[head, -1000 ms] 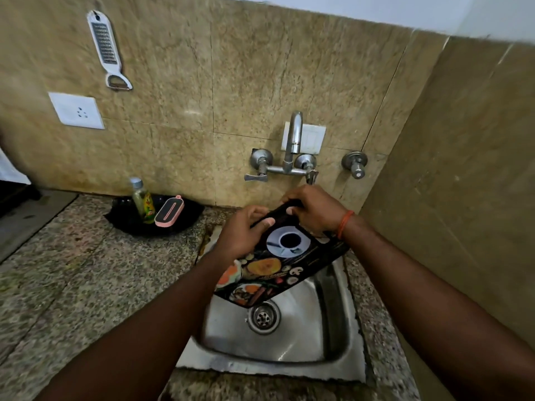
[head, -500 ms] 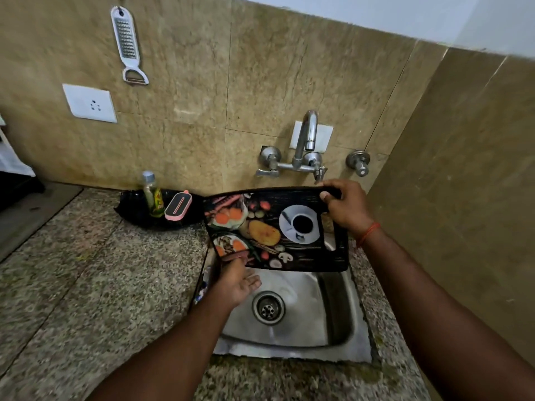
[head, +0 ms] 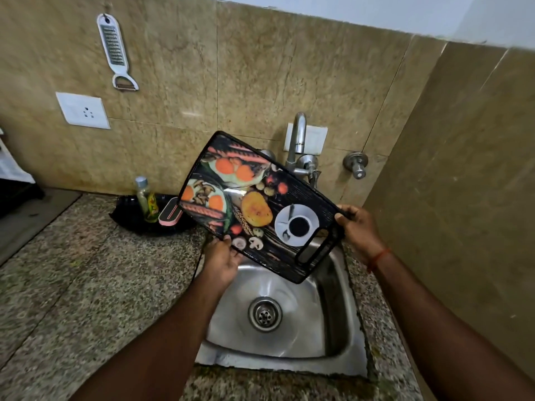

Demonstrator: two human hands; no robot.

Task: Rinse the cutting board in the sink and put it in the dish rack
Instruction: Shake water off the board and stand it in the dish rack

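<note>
A black cutting board (head: 254, 204) printed with food and a coffee cup is held tilted above the steel sink (head: 327, 337), its printed face toward me and its handle slot at the lower right. My left hand (head: 221, 260) grips its lower edge. My right hand (head: 359, 227) holds the corner next to the handle slot. The tap (head: 299, 140) stands behind the board and no water is seen running. No dish rack is in view.
A black tray (head: 130, 215) with a small bottle (head: 143, 195) and a pink soap case (head: 169, 214) sits on the granite counter left of the sink. A grater (head: 114, 47) and a socket (head: 84, 110) are on the wall. A tiled side wall closes the right.
The board has swung up from a level hold into a tilt, its far end rising toward the wall. My left hand has moved onto its lower edge; my right hand has dropped lower.
</note>
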